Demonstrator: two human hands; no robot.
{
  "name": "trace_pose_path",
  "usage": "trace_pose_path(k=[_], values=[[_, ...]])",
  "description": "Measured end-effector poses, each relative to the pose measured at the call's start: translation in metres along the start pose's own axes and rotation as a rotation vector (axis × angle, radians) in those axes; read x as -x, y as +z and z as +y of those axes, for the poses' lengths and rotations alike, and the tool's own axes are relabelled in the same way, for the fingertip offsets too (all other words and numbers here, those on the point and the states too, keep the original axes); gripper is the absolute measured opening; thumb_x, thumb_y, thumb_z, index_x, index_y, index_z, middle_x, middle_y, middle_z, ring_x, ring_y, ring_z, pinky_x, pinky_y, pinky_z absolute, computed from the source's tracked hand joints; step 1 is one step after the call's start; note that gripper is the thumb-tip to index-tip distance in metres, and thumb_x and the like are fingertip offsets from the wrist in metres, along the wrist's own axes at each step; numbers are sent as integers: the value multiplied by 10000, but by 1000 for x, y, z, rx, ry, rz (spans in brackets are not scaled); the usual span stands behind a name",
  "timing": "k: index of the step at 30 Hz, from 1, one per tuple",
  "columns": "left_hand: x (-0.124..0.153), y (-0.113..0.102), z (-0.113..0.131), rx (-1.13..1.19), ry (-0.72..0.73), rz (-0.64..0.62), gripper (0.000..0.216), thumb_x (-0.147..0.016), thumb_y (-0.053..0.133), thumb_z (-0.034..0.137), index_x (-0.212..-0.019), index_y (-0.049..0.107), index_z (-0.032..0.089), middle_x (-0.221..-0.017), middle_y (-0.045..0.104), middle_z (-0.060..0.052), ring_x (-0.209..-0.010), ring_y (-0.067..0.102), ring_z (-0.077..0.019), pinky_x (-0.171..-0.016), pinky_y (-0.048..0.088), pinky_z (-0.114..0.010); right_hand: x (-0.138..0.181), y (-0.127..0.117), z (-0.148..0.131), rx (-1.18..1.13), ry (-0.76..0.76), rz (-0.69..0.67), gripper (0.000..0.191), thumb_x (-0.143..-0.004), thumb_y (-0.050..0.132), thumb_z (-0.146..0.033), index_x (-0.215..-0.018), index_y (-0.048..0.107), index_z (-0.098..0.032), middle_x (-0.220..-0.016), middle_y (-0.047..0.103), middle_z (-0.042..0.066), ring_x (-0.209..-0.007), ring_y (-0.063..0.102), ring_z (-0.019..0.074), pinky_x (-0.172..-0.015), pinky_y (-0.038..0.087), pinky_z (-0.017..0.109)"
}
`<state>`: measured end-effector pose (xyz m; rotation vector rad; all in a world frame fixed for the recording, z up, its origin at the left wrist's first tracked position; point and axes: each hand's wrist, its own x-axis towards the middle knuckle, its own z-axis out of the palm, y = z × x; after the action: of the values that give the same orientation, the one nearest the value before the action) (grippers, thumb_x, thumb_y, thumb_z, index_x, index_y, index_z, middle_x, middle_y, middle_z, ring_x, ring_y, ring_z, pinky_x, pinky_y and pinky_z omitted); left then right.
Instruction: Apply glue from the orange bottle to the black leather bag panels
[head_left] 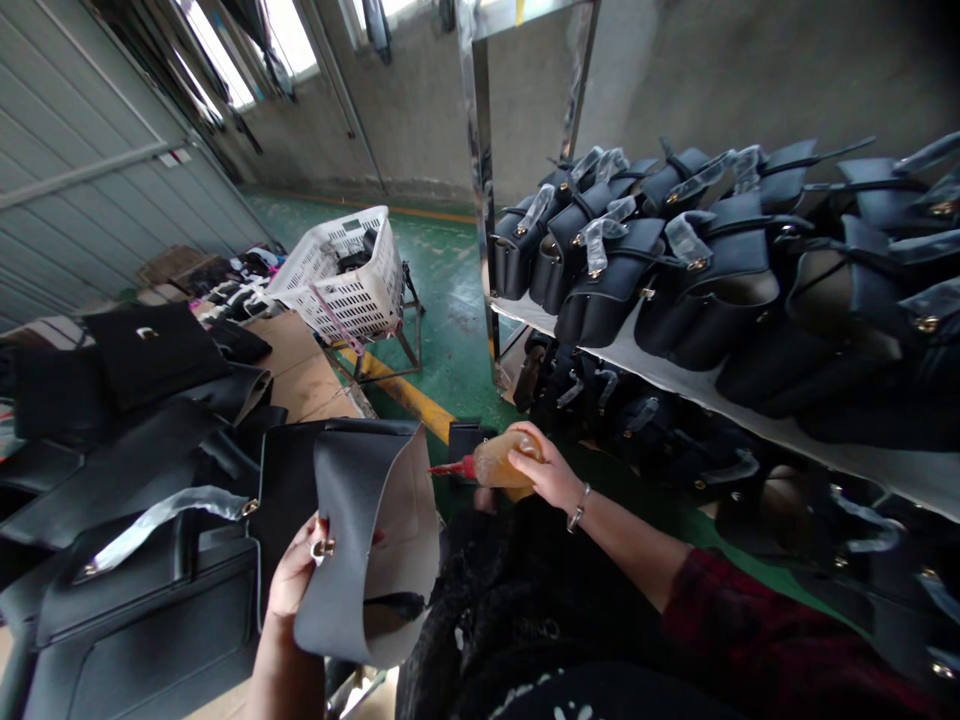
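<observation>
My left hand (294, 568) grips a black handbag (341, 510) near its gold clasp, and the bag's pale inner side faces right. A ring shows on that hand. In my right hand (551, 468) is a squeeze bottle (499, 459) of amber liquid with a red nozzle. The bottle lies sideways, its tip pointing left at the upper edge of the handbag. From this angle I cannot tell whether the tip touches the edge. My right fingers wrap round the bottle, and a bracelet sits on that wrist.
More black bags (150, 590) lie piled on the left, some with plastic-wrapped straps. A white plastic basket (360, 300) rests on a metal stand ahead. To the right, a shelf rack (675, 375) carries rows of black bags on two levels. Cardboard (300, 365) covers part of the table.
</observation>
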<state>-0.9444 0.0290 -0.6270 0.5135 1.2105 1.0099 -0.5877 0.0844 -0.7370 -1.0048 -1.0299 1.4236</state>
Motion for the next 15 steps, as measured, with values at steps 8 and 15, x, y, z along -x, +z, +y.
trace_pose_path(k=[8,15], values=[[-2,-5,0,-2,-40,-42,328,-527,962,244,-783,757,233,-838,804,-118,-833,774,-367,-635,614,-361,-17,8,16,-64,47,-25,498,-703,797,-540,-1031,565,-245,-932,622,10,-878,621,218,-787,534,336],[-5,-6,-2,-7,-1,5,375,-514,965,314,-821,757,256,-674,755,-18,-705,767,-332,-605,625,-387,4,2,21,-220,212,-68,581,-626,872,-548,-1016,563,-248,-873,628,-4,-787,634,203,-712,527,319]])
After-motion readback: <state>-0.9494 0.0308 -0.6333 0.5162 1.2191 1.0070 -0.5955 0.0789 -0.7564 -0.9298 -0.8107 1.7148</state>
